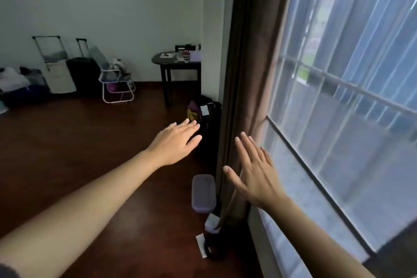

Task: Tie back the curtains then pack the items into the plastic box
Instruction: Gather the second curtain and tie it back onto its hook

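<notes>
Both hands [174,140] [255,169] spread, flanking curtain [246,74] edge

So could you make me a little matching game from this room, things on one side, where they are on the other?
Things:
1. curtain
2. plastic box
3. folding chair
4. dark table

Places:
A. against the far wall, beside the suitcases
B. on the floor below the hands
C. hanging along the window's edge
D. far corner, cluttered on top

Pairs: 1-C, 2-B, 3-A, 4-D

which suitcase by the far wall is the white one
The left suitcase, with the wide silver handle raised. The black suitcase stands right beside it, nearer the folding chair, with a narrower dark handle.
</notes>
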Motion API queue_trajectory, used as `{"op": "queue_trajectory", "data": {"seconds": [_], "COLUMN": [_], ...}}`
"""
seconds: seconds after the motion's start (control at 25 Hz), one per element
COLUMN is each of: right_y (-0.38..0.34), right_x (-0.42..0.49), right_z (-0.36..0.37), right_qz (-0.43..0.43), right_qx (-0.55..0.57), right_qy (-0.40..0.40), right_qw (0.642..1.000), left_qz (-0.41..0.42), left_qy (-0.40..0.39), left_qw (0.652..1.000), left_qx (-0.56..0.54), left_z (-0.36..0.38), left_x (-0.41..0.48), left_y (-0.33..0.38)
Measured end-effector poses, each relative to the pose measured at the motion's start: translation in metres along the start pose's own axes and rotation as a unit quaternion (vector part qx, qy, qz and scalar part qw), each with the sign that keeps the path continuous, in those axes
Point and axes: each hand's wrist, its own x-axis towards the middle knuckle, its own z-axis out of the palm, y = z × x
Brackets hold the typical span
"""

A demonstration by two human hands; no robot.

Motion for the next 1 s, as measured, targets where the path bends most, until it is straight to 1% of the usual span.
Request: {"op": "queue_trajectory", "data": {"seconds": [0.08, 0.2, 0.36, 0.52, 0.68, 0.84, 0.96, 1.0], "right_y": [0.006, 0.023, 0.044, 0.05, 0.043, 0.024, 0.001, -0.005], "right_x": [0.025, 0.077, 0.142, 0.206, 0.265, 0.323, 0.358, 0.366], "right_z": [0.025, 0.062, 0.1, 0.144, 0.191, 0.243, 0.274, 0.282], "right_qz": [0.021, 0.04, 0.072, 0.095, 0.135, 0.223, 0.334, 0.357], "right_qx": [0.021, 0.052, 0.083, 0.109, 0.103, 0.091, 0.088, 0.091], "right_qy": [-0.002, -0.016, 0.008, -0.026, -0.028, 0.015, 0.016, 0.019], "right_qw": [1.0, 0.998, 0.994, 0.989, 0.985, 0.97, 0.938, 0.93], "left_qz": [-0.025, -0.03, -0.031, -0.032, -0.032, 0.022, 0.045, 0.067], "left_qy": [-0.01, -0.029, -0.017, -0.009, -0.014, -0.031, -0.068, -0.077], "left_qw": [0.999, 0.999, 0.999, 0.999, 0.999, 0.997, 0.989, 0.988], "left_qx": [-0.027, -0.028, -0.008, -0.001, -0.037, -0.064, -0.12, -0.118], "left_z": [0.022, 0.046, 0.055, 0.065, 0.088, 0.119, 0.13, 0.132], "left_x": [0.025, 0.077, 0.139, 0.192, 0.234, 0.282, 0.318, 0.328], "left_y": [-0.017, -0.045, -0.087, -0.142, -0.199, -0.263, -0.305, -0.315]}}
